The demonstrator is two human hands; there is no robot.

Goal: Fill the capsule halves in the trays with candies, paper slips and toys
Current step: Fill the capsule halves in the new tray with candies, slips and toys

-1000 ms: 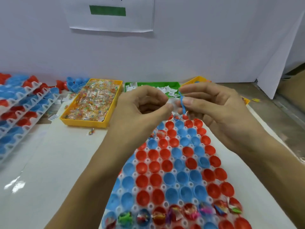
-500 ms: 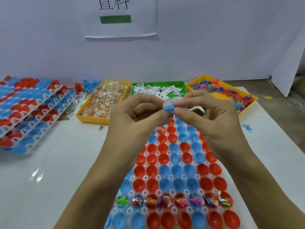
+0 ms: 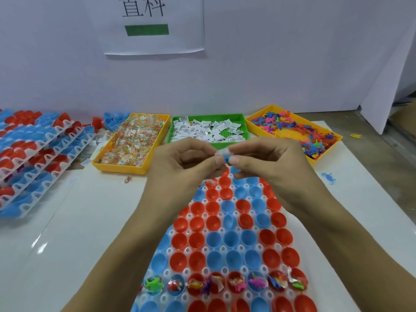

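Observation:
A white tray (image 3: pixel 203 272) of red and blue capsule halves lies in front of me. One row near me holds toys, candies and paper slips; the halves beyond it look empty. Above the tray's far end, my left hand (image 3: pixel 189 163) and my right hand (image 3: pixel 265 161) meet and pinch a small blue toy with a white paper slip (image 3: pixel 224 154) between their fingertips. Behind them stand a yellow tray of wrapped candies (image 3: pixel 132 143), a green tray of paper slips (image 3: pixel 209 129) and a yellow tray of coloured toys (image 3: pixel 299 129).
Stacked trays of red and blue capsule halves (image 3: pixel 38 149) fill the left side. Loose blue and red halves (image 3: pixel 112 120) lie behind the candy tray. A stray candy (image 3: pixel 127 179) and a blue toy (image 3: pixel 328 177) lie on the white table. A white wall with a paper sign rises behind.
The view has tilted so the three supply trays and more of the capsule tray show. Both hands stay together, still working the blue toy and slip between the fingertips.

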